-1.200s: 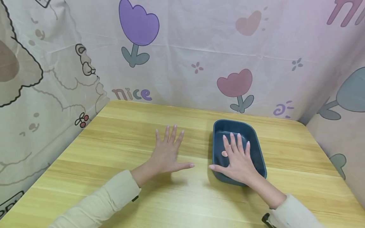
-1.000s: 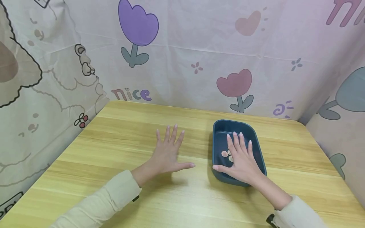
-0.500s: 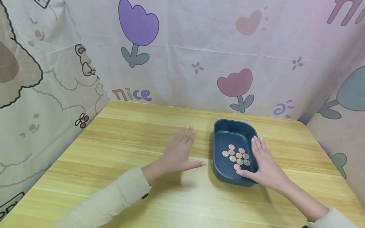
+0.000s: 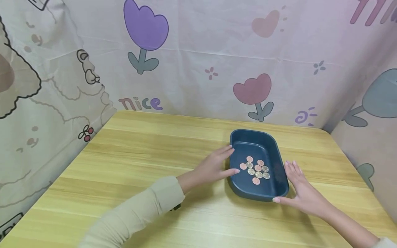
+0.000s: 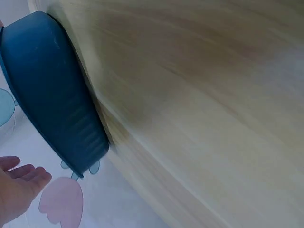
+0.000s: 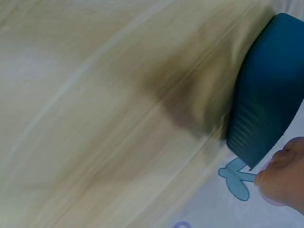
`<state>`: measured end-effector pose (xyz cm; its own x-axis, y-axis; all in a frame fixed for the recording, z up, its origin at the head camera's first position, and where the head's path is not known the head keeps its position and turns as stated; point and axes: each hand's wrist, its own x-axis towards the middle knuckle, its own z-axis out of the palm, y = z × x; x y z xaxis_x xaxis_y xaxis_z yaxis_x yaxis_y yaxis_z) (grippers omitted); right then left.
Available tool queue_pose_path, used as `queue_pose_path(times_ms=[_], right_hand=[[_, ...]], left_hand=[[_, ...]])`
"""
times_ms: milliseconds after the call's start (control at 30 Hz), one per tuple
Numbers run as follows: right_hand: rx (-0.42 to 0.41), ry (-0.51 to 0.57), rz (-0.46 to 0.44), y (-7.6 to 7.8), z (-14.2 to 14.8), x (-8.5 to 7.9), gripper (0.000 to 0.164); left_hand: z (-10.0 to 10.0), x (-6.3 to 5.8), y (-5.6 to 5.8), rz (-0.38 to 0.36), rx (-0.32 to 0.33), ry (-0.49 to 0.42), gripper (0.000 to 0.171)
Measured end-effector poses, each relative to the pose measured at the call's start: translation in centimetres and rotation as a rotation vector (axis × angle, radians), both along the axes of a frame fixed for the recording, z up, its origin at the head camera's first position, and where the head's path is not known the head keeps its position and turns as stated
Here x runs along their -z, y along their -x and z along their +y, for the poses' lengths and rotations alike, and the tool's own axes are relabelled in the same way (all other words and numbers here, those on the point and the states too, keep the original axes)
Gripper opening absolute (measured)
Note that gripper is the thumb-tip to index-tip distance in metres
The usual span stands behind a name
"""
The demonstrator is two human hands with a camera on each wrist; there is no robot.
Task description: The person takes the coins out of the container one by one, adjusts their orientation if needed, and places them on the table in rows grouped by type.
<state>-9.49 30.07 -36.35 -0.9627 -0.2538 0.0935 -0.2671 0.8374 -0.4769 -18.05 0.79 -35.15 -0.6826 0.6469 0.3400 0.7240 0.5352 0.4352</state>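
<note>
A dark blue rectangular tray (image 4: 248,146) with rounded corners stands on the table, right of the middle. Several coins (image 4: 258,168), some copper and some brass-coloured, lie flat on its floor. The left hand (image 4: 212,167) is at the tray's left side, fingers extended over the rim and thumb apart. In the left wrist view a gap shows between that hand (image 5: 19,190) and the tray wall (image 5: 52,85). On the opposite side the right hand (image 4: 305,193) has straight fingers along the right wall, thumb near the front corner. Whether it touches the tray (image 6: 266,90) I cannot tell.
The light wood-grain table (image 4: 149,148) extends left and in front of the tray. Behind and at both sides hangs a pale printed cloth (image 4: 192,41) with tulips and lettering, meeting the table's back edge. Beige sleeves (image 4: 142,206) cover the forearms.
The right hand has moved from above the tray to its right side, uncovering the coins. The left hand has moved right, up to the tray's left rim.
</note>
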Motion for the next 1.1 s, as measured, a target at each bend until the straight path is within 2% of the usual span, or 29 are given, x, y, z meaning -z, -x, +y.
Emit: queue_pose_path(times_ms=[167, 433, 700, 833, 967, 1100], right_hand=[[-0.014, 0.024, -0.01, 0.0, 0.5, 0.7, 0.111], [0.0, 0.054, -0.051, 0.0, 0.8, 0.6, 0.107], [0.02, 0.025, -0.068, 0.1, 0.7, 0.1, 0.107], [0.022, 0.016, -0.071, 0.2, 0.7, 0.0, 0.107], [0.023, 0.007, -0.074, 0.2, 0.6, 0.0, 0.107], [0.023, 0.019, -0.082, 0.2, 0.6, 0.0, 0.107]], left_hand=[[2.1, 0.2, 0.4, 0.016, 0.034, -0.016, 0.055], [5.5, 0.4, 1.6, -0.046, 0.019, 0.074, 0.035], [8.6, 0.1, 3.1, -0.175, -0.104, 0.341, 0.02], [9.6, 0.0, 3.4, -0.167, -0.17, 0.454, 0.012], [10.3, 0.3, 3.4, -0.163, -0.231, 0.51, 0.014], [10.8, 0.6, 3.4, -0.218, -0.293, 0.483, 0.017]])
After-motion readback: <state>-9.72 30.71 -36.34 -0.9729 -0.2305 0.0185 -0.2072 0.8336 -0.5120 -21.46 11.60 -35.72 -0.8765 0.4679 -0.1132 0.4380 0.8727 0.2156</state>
